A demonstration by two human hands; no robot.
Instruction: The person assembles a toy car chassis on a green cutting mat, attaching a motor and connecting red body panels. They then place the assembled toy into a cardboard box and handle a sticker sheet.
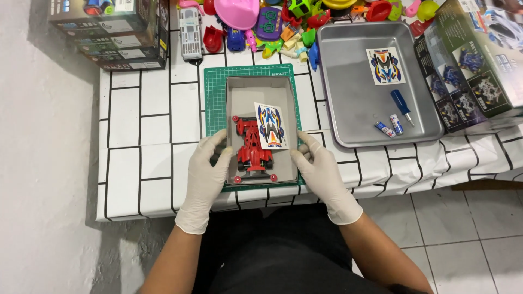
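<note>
Hobby workbench: cutting mat (213, 87), metal tray (348, 109), model-kit boxes (117, 32), toy pile (283, 22).

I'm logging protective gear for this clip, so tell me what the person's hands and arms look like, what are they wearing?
Both the left hand and the right hand wear thin, whitish disposable gloves, snug on the fingers and slightly wrinkled, ending in a cuff just past each wrist. Beyond the cuffs the forearms are bare: no sleeves, watch or bracelets show. No markings are visible on the gloves.

Metal tray (348, 103): sticker sheet (385, 66), blue screwdriver (401, 104), two batteries (390, 126) | Rear edge: plastic toys (283, 24) | Corners: stacked boxes (117, 35)
</note>
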